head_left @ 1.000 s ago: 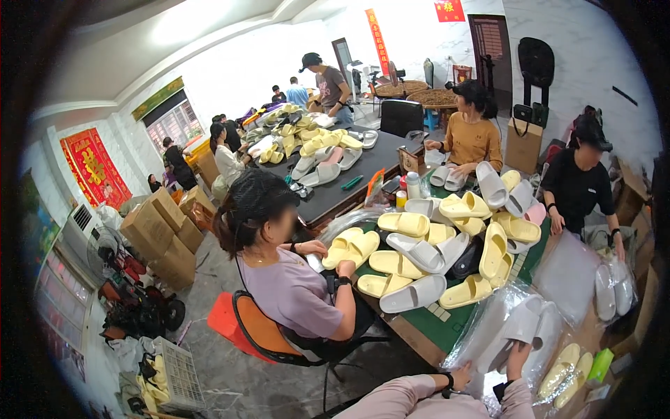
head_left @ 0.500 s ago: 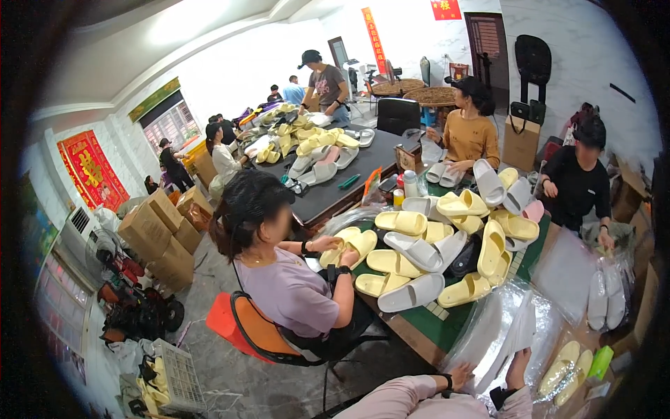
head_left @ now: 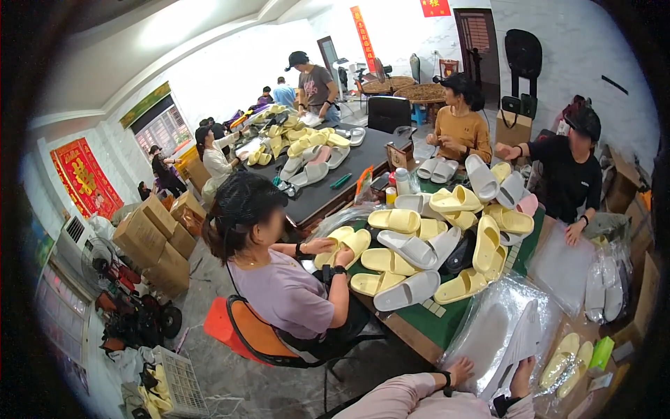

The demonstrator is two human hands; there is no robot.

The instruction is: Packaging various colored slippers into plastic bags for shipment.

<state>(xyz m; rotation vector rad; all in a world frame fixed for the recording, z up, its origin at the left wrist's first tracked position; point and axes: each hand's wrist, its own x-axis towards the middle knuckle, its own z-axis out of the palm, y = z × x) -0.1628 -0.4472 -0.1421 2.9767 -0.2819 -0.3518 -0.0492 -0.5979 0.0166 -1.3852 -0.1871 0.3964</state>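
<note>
My right hand [head_left: 522, 378] is closed on a pair of whitish slippers [head_left: 514, 346], held on edge with the soles together. The slippers stand over a stack of clear plastic bags [head_left: 481, 335] at the table's near edge. My left hand [head_left: 460, 371] rests on the near edge of those bags, its fingers stretched out. Right of my right hand, a yellow pair of slippers [head_left: 567, 362] lies in clear plastic. A heap of yellow and grey slippers [head_left: 419, 251] covers the table beyond the bags.
A co-worker in a lilac shirt [head_left: 293, 297] sits at the left, handling yellow slippers. Across the table are a person in mustard [head_left: 462, 133] and one in black [head_left: 569, 174]. Bagged grey slippers [head_left: 604, 290] lie at the right. Cardboard boxes [head_left: 146, 241] stand on the left.
My hands and the whitish slippers have shifted only slightly. The person in black has stretched one arm toward the slipper heap. The view has moved a little.
</note>
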